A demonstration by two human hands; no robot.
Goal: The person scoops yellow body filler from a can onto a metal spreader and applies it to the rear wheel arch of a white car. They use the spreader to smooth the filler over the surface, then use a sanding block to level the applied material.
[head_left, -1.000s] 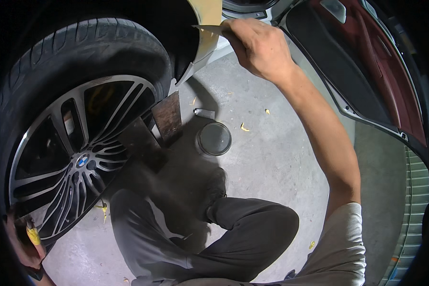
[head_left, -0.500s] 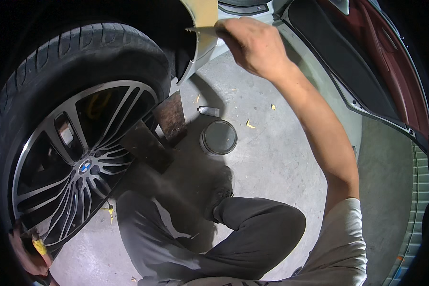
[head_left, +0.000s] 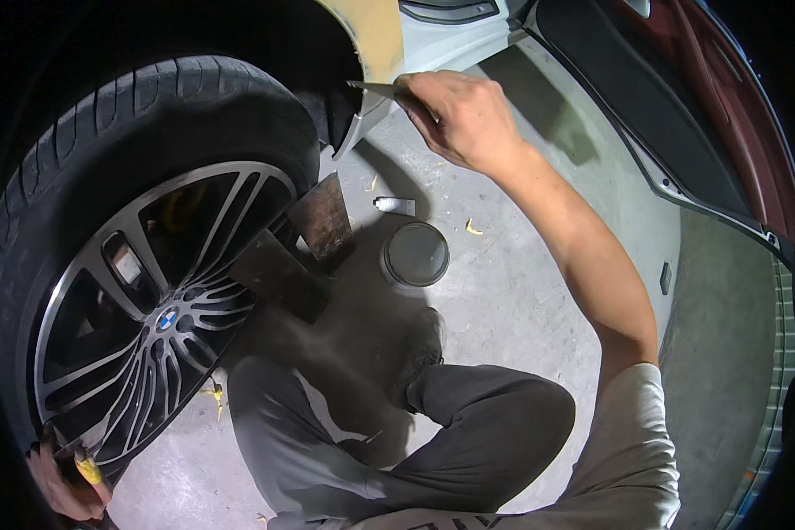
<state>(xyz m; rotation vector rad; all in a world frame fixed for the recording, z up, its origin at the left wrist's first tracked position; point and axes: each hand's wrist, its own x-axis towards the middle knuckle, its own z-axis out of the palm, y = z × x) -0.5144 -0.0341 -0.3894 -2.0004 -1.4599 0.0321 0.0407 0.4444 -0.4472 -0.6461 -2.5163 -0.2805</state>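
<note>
My right hand is closed on a thin flat spreader blade, its tip pointing left at the edge of the wheel arch. Beside the blade is the car's body panel, coated with tan filler along the arch. Down at the lower left rim, my left hand is closed around what looks like a thin grey plate, mostly hidden and dark. A yellow smear shows on that hand's thumb.
A large tyre with a spoked wheel fills the left. Two dark metal plates lean by it. On the concrete floor stand a round tin and a small tube, with yellow scraps. An open car door reaches across the upper right.
My right hand and the blade have come lower in the picture, down along the arch edge. The whole view has shifted slightly. My left hand keeps its closed grip.
</note>
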